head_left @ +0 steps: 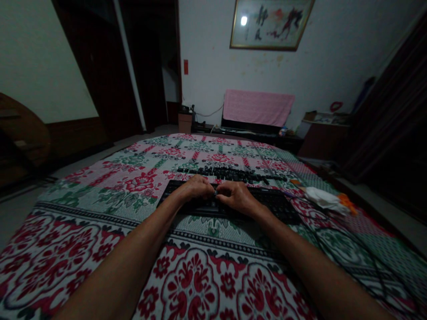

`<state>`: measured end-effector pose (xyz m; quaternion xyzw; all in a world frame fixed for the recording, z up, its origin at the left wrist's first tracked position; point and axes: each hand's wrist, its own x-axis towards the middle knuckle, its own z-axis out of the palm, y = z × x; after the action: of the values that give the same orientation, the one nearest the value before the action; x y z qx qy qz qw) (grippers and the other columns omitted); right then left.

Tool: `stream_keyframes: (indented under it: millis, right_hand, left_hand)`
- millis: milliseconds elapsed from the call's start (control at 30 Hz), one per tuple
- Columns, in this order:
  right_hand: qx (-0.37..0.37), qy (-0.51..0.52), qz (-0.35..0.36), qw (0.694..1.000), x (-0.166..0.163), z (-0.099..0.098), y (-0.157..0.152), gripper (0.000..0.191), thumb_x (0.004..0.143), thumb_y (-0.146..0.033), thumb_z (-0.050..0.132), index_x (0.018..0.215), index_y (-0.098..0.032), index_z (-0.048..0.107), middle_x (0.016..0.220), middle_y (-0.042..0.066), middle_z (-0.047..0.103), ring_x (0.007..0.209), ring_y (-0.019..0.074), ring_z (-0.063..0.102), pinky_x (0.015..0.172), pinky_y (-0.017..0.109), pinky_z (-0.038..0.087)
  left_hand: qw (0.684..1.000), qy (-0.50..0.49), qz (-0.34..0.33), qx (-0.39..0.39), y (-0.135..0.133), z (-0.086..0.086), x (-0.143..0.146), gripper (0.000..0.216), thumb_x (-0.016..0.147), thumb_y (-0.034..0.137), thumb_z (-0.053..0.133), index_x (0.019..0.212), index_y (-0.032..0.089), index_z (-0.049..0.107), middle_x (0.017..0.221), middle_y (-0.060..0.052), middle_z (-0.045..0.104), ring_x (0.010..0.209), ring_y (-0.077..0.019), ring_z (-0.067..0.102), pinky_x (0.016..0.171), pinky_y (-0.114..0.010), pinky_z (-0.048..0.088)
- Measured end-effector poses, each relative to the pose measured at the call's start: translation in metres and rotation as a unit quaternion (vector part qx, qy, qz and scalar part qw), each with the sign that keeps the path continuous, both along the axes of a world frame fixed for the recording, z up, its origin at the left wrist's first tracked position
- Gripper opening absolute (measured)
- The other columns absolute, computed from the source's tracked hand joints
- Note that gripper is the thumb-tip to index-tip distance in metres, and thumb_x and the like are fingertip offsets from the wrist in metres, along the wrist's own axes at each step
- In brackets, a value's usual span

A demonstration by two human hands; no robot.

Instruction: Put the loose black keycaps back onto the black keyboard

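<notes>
A black keyboard point(282, 206) lies across the patterned bedspread point(213, 249) in front of me. Over its middle, my left hand point(197, 187) is closed, thumb and fingertips pinched together. My right hand point(236, 195) meets it from the other side, also in a pinch, with the fingertips almost touching. Between them shows a small pale glint, too small and dark to name. Just behind the keyboard lie many loose black keycaps point(233, 173) in a long, uneven band. Both hands and wrists cover part of the keyboard.
To the right are a crumpled white cloth or bag point(325, 199), an orange item point(347, 203) and dark cable loops point(373, 262). Beyond the bed, a pink cloth point(258, 108) hangs over a dark screen-like object. A framed picture point(271, 24) hangs on the wall.
</notes>
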<state>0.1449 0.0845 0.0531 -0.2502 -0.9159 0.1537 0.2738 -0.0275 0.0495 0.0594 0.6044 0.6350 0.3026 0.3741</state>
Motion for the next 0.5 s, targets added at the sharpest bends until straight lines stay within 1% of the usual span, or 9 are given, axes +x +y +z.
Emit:
stream_keyframes:
  millis: [67,200,333,433,500]
  right_hand:
    - [0.005,-0.005,-0.007,1.000,0.000,-0.001,0.000,0.015,0.069,-0.020,0.053,0.079,-0.017,0.064,0.070,0.001,0.060,0.063,0.0111,0.052,0.056,0.020,0.035]
    - [0.000,-0.019,-0.009,1.000,0.001,-0.001,0.001,0.016,0.069,-0.019,0.052,0.078,-0.016,0.064,0.070,0.001,0.061,0.064,0.0107,0.052,0.056,0.019,0.034]
    - [-0.013,-0.052,-0.002,0.999,0.004,0.000,0.003,0.017,0.071,-0.022,0.051,0.078,-0.015,0.065,0.068,0.000,0.061,0.059,0.0090,0.051,0.054,0.019,0.032]
    - [-0.029,-0.084,0.012,0.996,0.006,0.000,0.005,0.018,0.072,-0.023,0.050,0.077,-0.016,0.066,0.062,-0.001,0.060,0.052,0.0075,0.048,0.050,0.018,0.030]
    - [-0.050,-0.096,0.018,0.994,0.006,-0.001,0.006,0.020,0.072,-0.024,0.050,0.078,-0.015,0.066,0.061,-0.002,0.060,0.051,0.0073,0.047,0.048,0.018,0.029]
  left_hand:
    - [1.000,-0.002,-0.001,0.003,-0.001,0.002,0.002,0.015,0.057,0.026,0.054,0.054,0.012,0.060,0.041,0.002,0.049,0.038,-0.0070,0.042,0.037,-0.017,0.027]
    - [1.000,-0.007,-0.022,0.013,-0.004,0.005,0.003,0.016,0.058,0.026,0.053,0.054,0.012,0.059,0.043,0.003,0.048,0.039,-0.0061,0.041,0.039,-0.017,0.029]
    - [0.999,0.000,-0.043,0.020,-0.002,0.003,-0.002,0.020,0.061,0.029,0.052,0.062,0.011,0.062,0.043,0.005,0.045,0.037,-0.0047,0.035,0.038,-0.017,0.027]
    - [0.996,0.029,-0.076,0.029,0.000,0.000,-0.006,0.025,0.062,0.029,0.051,0.071,0.011,0.065,0.047,0.004,0.050,0.041,-0.0059,0.039,0.041,-0.017,0.029]
    - [0.992,0.072,-0.098,0.045,0.002,-0.001,-0.008,0.027,0.062,0.028,0.052,0.076,0.011,0.067,0.052,0.002,0.055,0.046,-0.0072,0.043,0.044,-0.017,0.032]
